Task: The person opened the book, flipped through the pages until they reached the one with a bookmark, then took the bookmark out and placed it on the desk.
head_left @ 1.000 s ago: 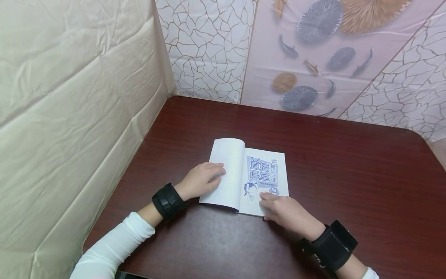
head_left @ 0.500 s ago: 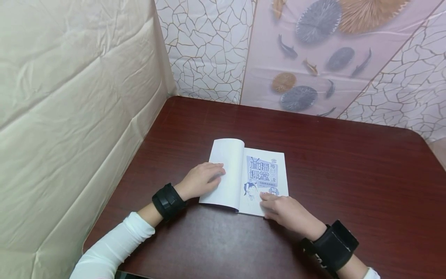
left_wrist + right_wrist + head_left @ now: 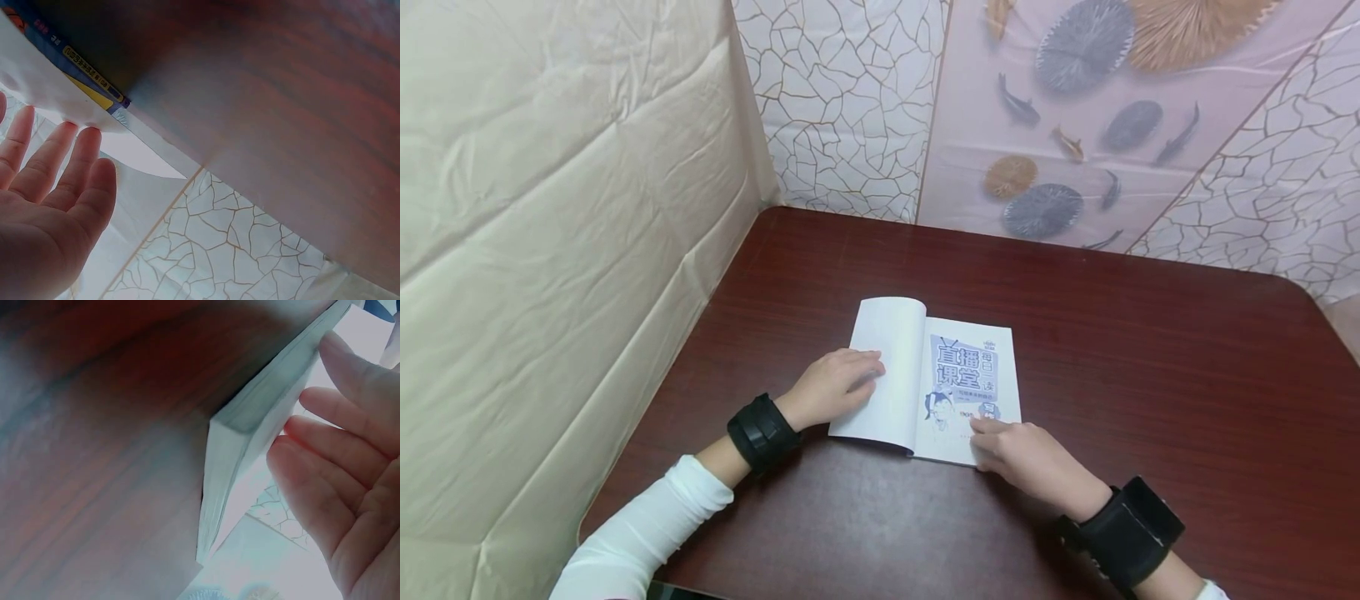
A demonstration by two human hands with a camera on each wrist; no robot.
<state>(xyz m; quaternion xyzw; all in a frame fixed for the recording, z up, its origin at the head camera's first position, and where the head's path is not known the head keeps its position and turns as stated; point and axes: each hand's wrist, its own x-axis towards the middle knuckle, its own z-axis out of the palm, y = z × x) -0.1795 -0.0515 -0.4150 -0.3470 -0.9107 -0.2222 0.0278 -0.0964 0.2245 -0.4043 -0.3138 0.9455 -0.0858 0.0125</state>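
Observation:
An open book lies on the dark red-brown table, its right page printed in blue with large characters and a cartoon figure. Its left leaf is blank white and bows up near the spine. My left hand rests its fingers on that leaf's outer part; in the left wrist view the fingertips touch the white paper. At the lower right corner of the printed page, my right hand touches the paper with extended fingers. The right wrist view shows the book's thick page block beside the fingers.
The table extends around the book with rounded far corners. A cream cloth wall runs along the left edge. Behind stands a patterned backdrop. Black bands wrap both wrists.
My right hand has slid slightly right and down toward the page's outer edge, showing more of the print. My left hand and the book have stayed in place.

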